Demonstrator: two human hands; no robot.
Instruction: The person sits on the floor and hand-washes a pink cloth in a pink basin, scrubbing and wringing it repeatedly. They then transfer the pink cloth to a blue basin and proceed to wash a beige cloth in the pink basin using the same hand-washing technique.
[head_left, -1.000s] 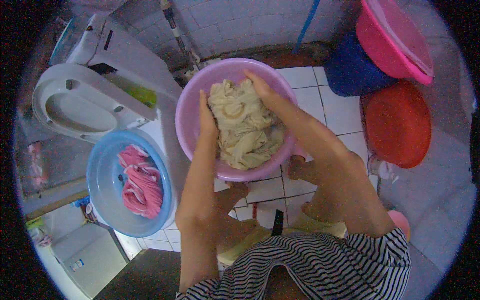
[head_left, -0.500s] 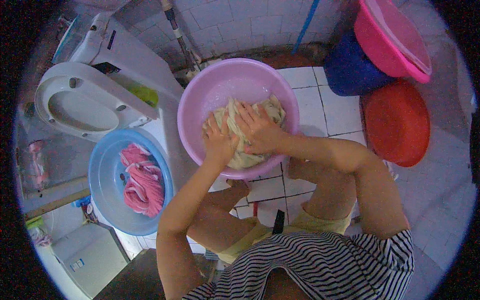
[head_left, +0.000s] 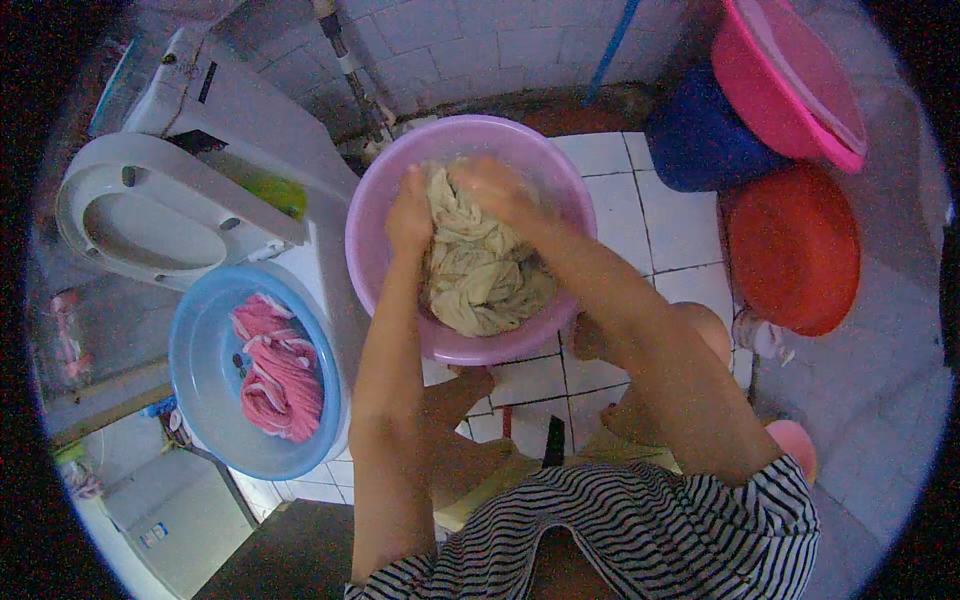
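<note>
A beige-green wet cloth [head_left: 485, 275] lies bunched in a pinkish-purple basin [head_left: 365, 250] on the floor in front of me. At the cloth's far left end my left hand [head_left: 408, 215] is closed, its fingers curled against the fabric and partly hidden. My right hand [head_left: 497, 190] rests over the far right part of the cloth. Motion smears its fingers, so their grip cannot be made out. Much of the bundle shows between my forearms, twisted in folds toward the basin's near side.
Left of the basin stands a toilet with its lid and seat raised [head_left: 150, 235]. A light blue basin [head_left: 190, 390] holds a pink cloth [head_left: 280, 380]. At the right are a dark blue bucket [head_left: 700, 135], a bright pink basin [head_left: 765, 75] and a red basin [head_left: 795, 250].
Both hands have moved from the middle of the cloth to its far end, and my arms reach farther forward. The cloth is now stretched lengthwise, with more of its near part uncovered.
</note>
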